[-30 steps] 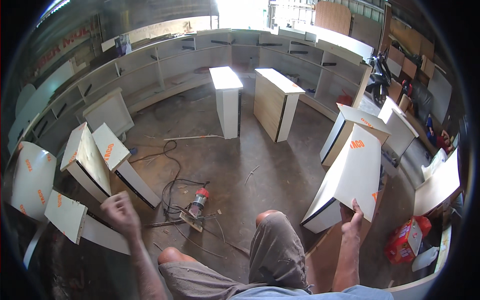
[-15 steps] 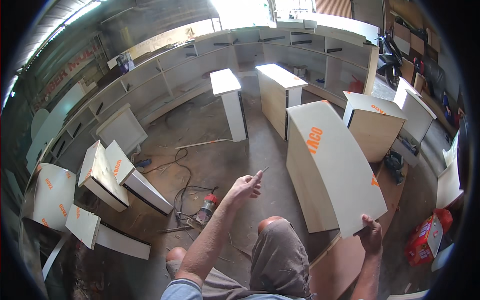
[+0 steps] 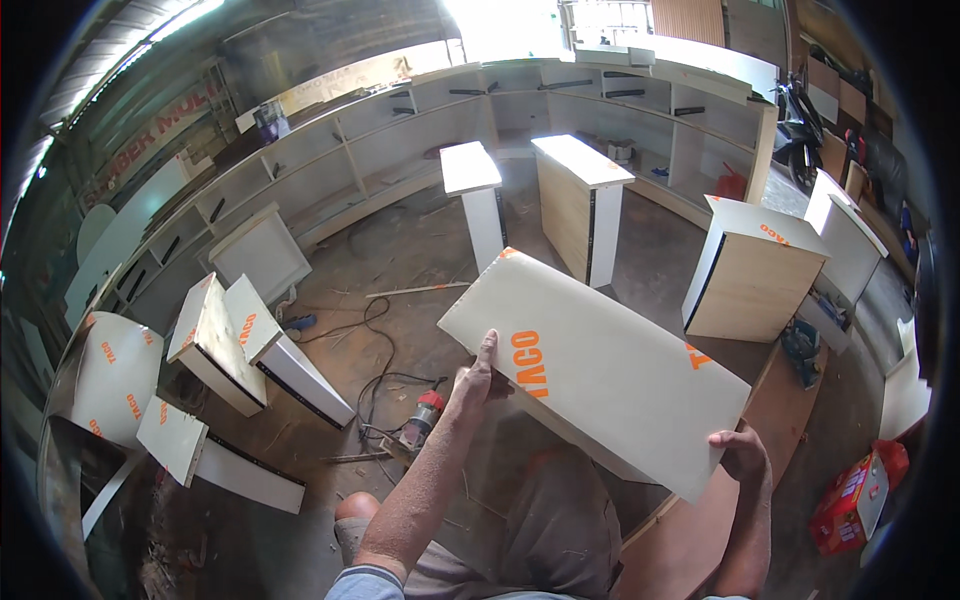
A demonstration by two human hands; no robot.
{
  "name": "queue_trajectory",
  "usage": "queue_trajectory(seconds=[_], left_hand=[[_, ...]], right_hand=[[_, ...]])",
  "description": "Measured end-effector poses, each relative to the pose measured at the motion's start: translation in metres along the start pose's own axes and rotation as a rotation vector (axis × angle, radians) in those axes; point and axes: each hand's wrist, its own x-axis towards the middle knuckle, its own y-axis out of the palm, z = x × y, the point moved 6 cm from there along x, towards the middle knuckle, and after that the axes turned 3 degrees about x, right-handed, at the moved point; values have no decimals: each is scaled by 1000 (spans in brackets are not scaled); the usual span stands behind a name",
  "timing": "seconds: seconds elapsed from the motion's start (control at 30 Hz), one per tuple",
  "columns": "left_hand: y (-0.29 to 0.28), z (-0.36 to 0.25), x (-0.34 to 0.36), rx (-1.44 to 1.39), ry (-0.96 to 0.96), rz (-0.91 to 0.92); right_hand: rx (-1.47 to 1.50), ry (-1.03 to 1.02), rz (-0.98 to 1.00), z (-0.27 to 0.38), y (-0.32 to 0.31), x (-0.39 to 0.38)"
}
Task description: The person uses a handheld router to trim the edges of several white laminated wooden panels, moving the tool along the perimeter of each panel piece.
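Note:
I hold a white-topped wooden box (image 3: 610,360) with orange print across my lap. My left hand (image 3: 475,370) grips its left edge, thumb on the top face and fingers partly hidden beneath. My right hand (image 3: 740,450) is closed on the near right corner. Below the box's left end, a red-and-silver power router (image 3: 420,420) lies on the floor among dark cables (image 3: 370,340).
Two upright boxes (image 3: 470,170) stand ahead, another (image 3: 755,280) at right, several panels (image 3: 215,340) at left. Curved shelving (image 3: 350,170) rings the space. A dark power tool (image 3: 800,350), brown board (image 3: 675,530) and red package (image 3: 840,510) lie right; a scooter (image 3: 800,140) stands behind.
The box has swung left and toward my middle, now lying crosswise. My left hand, earlier raised with a small thin object, now grips its left edge; my right hand keeps hold.

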Motion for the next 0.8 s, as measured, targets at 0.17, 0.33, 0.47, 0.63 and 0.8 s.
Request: queue_trajectory(seconds=[0.17,0.33,0.47,0.63,0.8], left_hand=[[-27,-2,-7,11,88,-127],[-31,-3,-10,-117,84,-13],[-23,-2,-8,-187,51,-48],[-27,-7,10,-289,63,-95],[-54,-26,46,-285,95,-209]], right_hand=[[-92,61,41,-2,20,25],[-81,24,-5,-3,21,30],[-107,-59,-69,5,13,47],[-129,-60,-259,12,20,127],[-191,-42,-183,10,24,221]])
